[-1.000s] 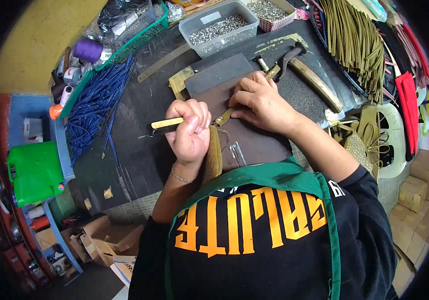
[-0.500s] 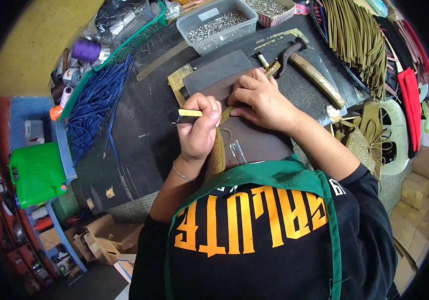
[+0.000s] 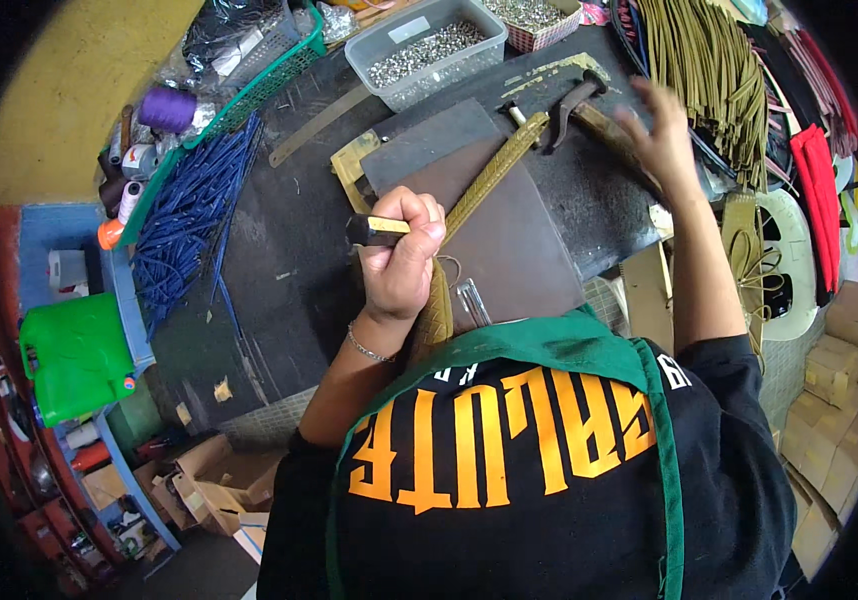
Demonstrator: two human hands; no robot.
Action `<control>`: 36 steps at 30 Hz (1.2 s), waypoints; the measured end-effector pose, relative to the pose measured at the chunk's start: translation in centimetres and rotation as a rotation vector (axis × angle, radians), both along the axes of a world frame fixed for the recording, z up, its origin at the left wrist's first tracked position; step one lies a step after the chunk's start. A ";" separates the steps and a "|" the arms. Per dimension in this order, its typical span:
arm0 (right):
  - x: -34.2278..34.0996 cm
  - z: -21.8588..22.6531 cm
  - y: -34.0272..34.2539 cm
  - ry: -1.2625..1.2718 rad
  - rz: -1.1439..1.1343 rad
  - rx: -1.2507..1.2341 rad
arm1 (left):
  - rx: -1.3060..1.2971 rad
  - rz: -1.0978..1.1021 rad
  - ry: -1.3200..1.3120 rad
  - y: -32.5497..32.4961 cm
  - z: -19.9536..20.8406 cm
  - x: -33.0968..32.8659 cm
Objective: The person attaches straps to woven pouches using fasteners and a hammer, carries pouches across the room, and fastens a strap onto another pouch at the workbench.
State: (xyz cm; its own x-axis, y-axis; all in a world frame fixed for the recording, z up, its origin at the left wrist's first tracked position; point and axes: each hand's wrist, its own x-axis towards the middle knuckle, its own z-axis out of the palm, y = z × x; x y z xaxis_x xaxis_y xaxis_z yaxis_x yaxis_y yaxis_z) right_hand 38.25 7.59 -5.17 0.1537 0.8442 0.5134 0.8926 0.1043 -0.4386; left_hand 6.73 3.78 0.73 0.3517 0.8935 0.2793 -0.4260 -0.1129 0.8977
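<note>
My left hand is closed around a short rod-like tool with a black end and a yellow band. The tool's lower part is hidden by my fist. Beneath that hand, an olive quilted strap runs up and to the right over a brown sheet. My right hand, slightly blurred, is raised with fingers apart and nothing in it. It is nearest to a hammer, whose wooden handle passes partly behind the hand.
Blue strips lie left beside a green basket. A clear bin of small metal pieces stands at the back, near a metal ruler. Olive strips are heaped at back right. A metal clip-like piece lies near my apron.
My right hand has let go of the strap and moved right and up toward the hammer. The strap now lies straighter, more of it showing. My left hand keeps its grip.
</note>
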 end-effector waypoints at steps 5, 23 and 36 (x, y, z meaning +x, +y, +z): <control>-1.2 -2.2 -2.5 -0.361 -0.095 -0.439 | 0.037 0.025 0.054 0.0 -0.3 -0.4; -8.7 21.0 -6.3 0.303 0.625 -0.245 | 0.208 0.259 0.260 -0.1 -0.7 0.6; -0.2 11.0 -4.8 -0.102 0.206 0.048 | 0.171 0.243 0.328 -0.9 -0.7 0.1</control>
State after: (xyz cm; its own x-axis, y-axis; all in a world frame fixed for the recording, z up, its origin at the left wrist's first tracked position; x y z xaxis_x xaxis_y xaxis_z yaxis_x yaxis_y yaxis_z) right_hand 38.03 2.75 5.87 -0.0736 0.8265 0.5580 0.8898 0.3071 -0.3375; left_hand 6.79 2.86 -0.02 0.2317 0.9117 0.3393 -0.0641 -0.3337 0.9405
